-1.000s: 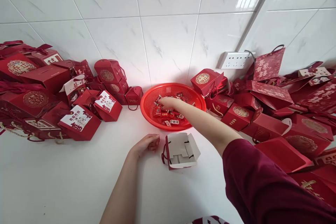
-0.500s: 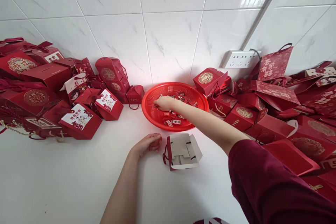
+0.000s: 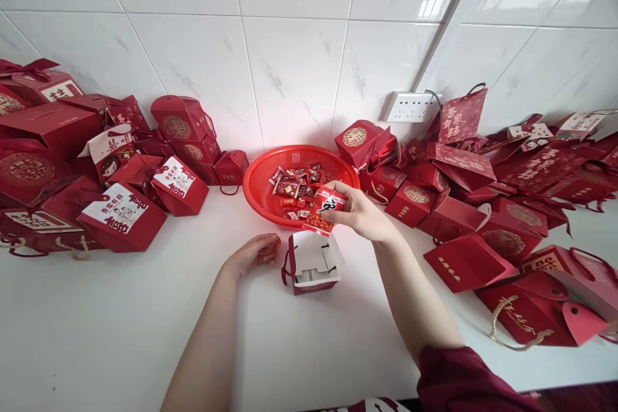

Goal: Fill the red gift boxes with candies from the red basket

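Right hand [image 3: 360, 214] is out of the basket now and over by the box, packet in its fingers; view has swung a bit too. Left hand [image 3: 253, 254] hasn't really gone anywhere.

Right hand: gripping the packet [image 3: 317, 212] along its right side, thumb on the printed face. Packet hangs near-upright just past the box's far edge; can't tell if its lower end touches. Left hand: resting on the tabletop [image 3: 290, 347] beside the box, fingers loosely curled, nothing seen in it; can't tell whether it's fully closed.

My take on handling: keep the pinch light, since the packet looks soft and likely to crumple. I'd keep its lower end clear of the far edge, where it could snag. Left hand is close enough to steady the box, which looks light and easy to shove; I'd mind the cord [image 3: 284, 270] on that side.

Box [image 3: 309, 257] sits open, pale inside facing up, no contents that I can see. Just behind it, basket [image 3: 261, 187] with wrapped sweets [image 3: 287, 188]. Further out, left pile [image 3: 120, 215] and right pile [image 3: 410, 203] of red boxes, then socket strip [image 3: 412, 107] on the tiled wall [image 3: 294, 77].
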`<state>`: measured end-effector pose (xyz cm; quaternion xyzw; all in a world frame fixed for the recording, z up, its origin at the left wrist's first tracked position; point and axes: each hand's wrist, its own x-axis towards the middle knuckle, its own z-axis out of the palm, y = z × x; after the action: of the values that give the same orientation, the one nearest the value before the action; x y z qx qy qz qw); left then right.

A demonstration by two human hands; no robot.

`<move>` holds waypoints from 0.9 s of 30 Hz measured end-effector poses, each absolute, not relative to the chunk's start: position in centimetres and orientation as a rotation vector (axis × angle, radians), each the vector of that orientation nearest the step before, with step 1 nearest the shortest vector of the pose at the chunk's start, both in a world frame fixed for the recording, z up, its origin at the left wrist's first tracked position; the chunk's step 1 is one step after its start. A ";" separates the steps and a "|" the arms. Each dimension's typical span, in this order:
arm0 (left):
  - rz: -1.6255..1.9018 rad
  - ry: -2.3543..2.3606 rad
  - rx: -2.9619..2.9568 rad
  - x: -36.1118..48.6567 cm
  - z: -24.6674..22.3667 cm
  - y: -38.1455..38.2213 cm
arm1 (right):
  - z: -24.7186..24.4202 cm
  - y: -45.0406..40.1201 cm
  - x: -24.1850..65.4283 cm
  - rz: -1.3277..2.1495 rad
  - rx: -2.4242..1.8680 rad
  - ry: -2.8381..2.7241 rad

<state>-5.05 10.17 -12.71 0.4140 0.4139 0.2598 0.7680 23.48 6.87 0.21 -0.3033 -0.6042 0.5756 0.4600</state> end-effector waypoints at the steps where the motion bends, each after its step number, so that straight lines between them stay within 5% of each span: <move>1: 0.569 0.896 0.900 -5.0 -12.7 10.1 | 0.3 6.7 23.5 1.407 -0.741 -1.495; 19: 0.601 0.902 0.909 -4.4 -12.6 10.0 | 0.0 5.8 22.9 0.903 -1.035 -2.259; 27: 0.592 0.908 0.882 -4.7 -13.0 10.3 | -0.3 6.4 23.8 0.460 -1.368 -2.009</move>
<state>-4.71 10.27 -13.03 0.4062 0.4177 0.2726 0.7657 23.81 6.44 -0.32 -0.5225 -0.7672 0.1758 0.3278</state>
